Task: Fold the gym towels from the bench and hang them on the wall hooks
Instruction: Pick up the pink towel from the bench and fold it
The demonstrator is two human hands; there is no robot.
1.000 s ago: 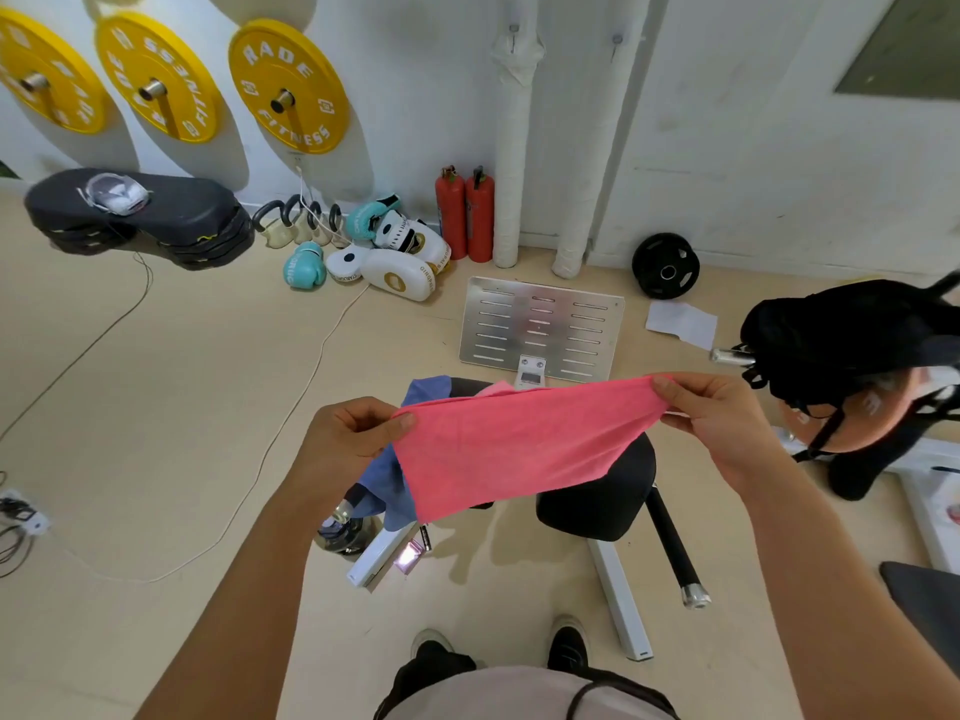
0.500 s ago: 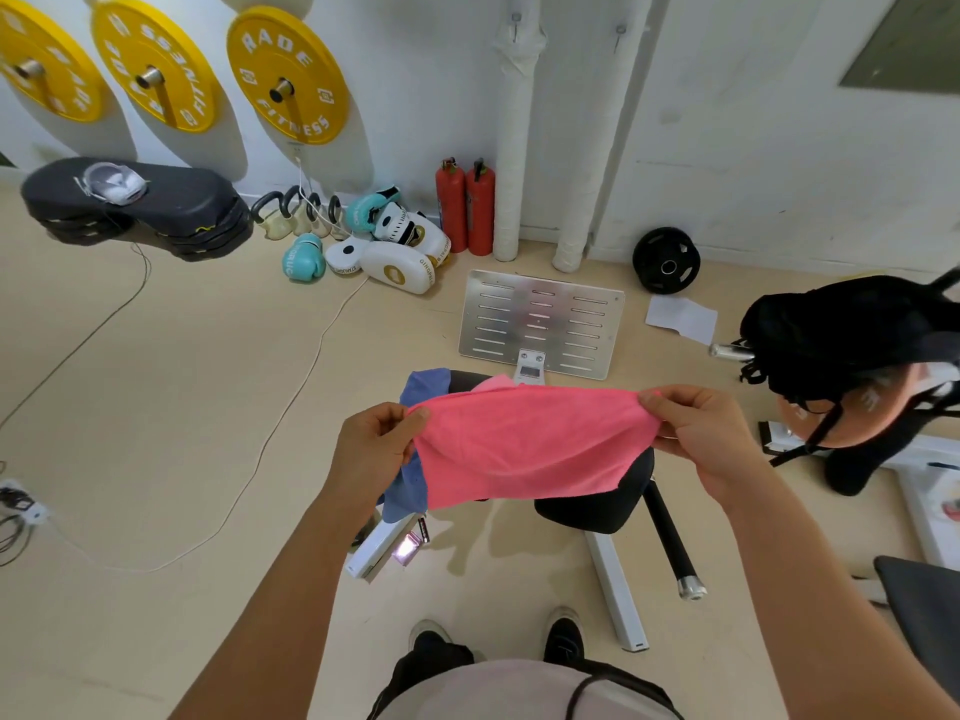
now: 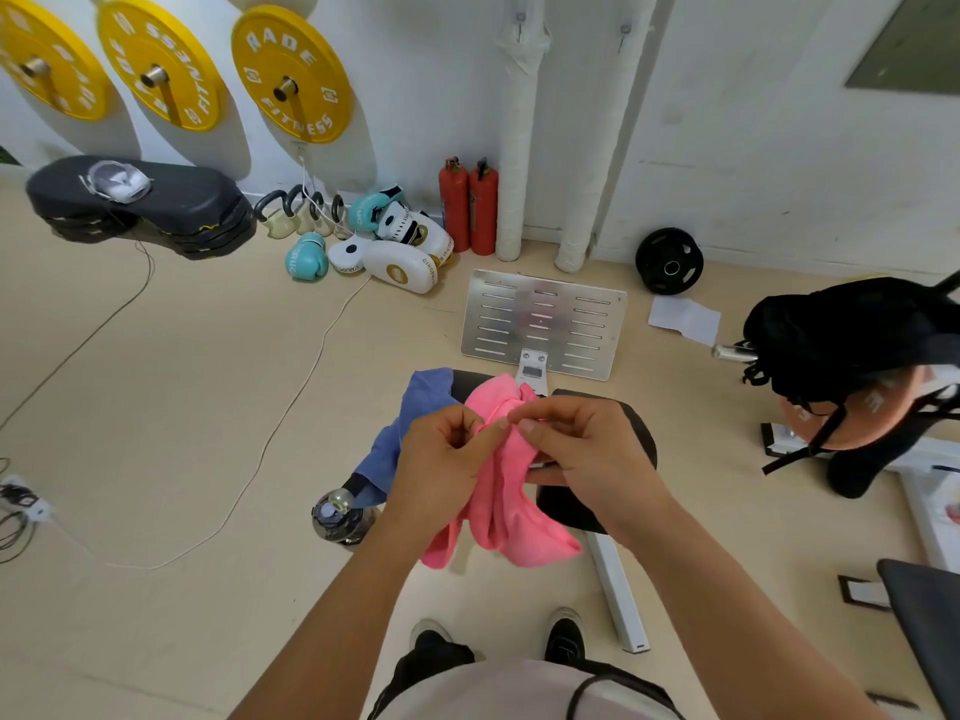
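A pink towel (image 3: 506,517) hangs doubled over in front of me, pinched at its top edge by both hands. My left hand (image 3: 441,467) and my right hand (image 3: 587,454) meet fingertip to fingertip on it. Behind my left hand a blue towel (image 3: 410,423) lies draped over the left side of the black bench seat (image 3: 636,433). Two small hooks (image 3: 519,17) are fixed high on the white wall, the second hook (image 3: 625,29) to the right of the first.
A metal footplate (image 3: 543,322) lies on the floor beyond the bench. Boxing gloves and pads (image 3: 395,246), two red extinguishers (image 3: 467,205) and two white pipes stand by the wall. A water bottle (image 3: 337,517) is left of the bench, a black bag (image 3: 852,340) to the right.
My hands were apart with the pink towel stretched wide between them. They have come together at the middle, and the towel now hangs folded in half.
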